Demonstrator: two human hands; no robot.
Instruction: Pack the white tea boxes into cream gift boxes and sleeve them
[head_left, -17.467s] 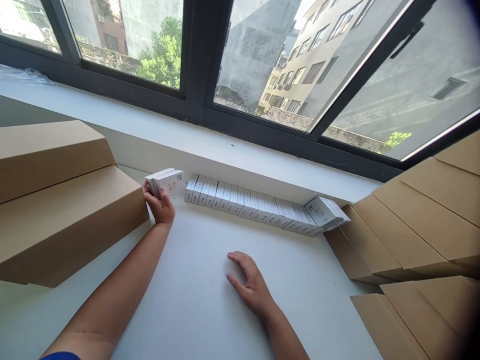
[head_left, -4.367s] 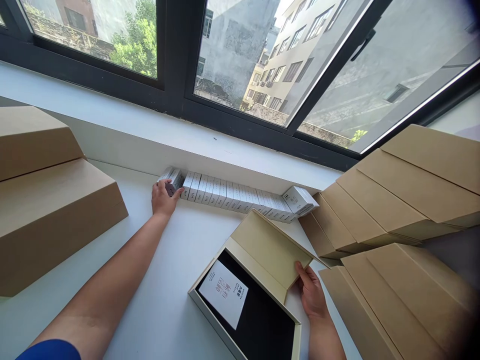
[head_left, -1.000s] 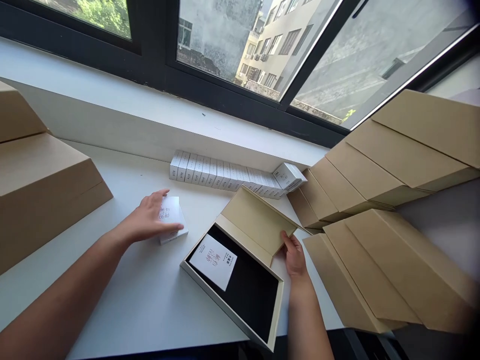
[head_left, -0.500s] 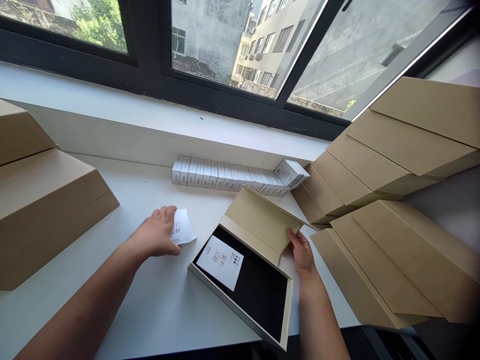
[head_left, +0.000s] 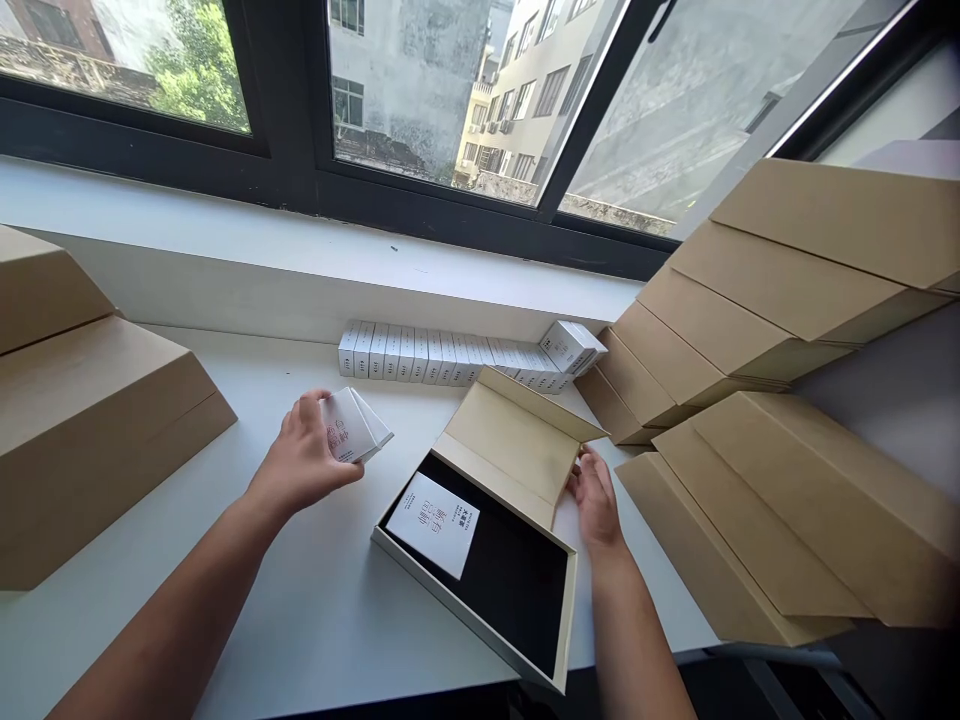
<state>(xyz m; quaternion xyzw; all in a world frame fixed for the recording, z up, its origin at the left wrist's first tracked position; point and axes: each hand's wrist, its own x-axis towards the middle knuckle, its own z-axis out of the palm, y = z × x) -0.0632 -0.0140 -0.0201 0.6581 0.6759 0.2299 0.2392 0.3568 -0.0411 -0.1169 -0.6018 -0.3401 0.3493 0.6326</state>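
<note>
My left hand [head_left: 304,450] is closed around white small boxes [head_left: 352,425] with printed characters, apparently two in a fanned stack, tilted above the table. To their right lies a cream gift box [head_left: 469,625] with a black lining. One white small box [head_left: 433,524] sits flat in its left part; the black part beside it is bare. The gift box's lid [head_left: 517,440] is folded back toward the window. At the lid's right edge, my right hand [head_left: 598,500] has its fingers curled against it, their tips partly hidden.
A row of white small boxes [head_left: 442,358] stands along the sill wall, with another white box [head_left: 571,345] on its right end. Stacked brown boxes [head_left: 750,290] rise at the right, and more brown boxes [head_left: 112,400] stand at the left. The white table [head_left: 300,610] ends at a front edge.
My left hand has gripped the white small boxes, lifted them off the table and tilted them. My right hand's hold at the lid has shifted slightly. The view has moved a little.
</note>
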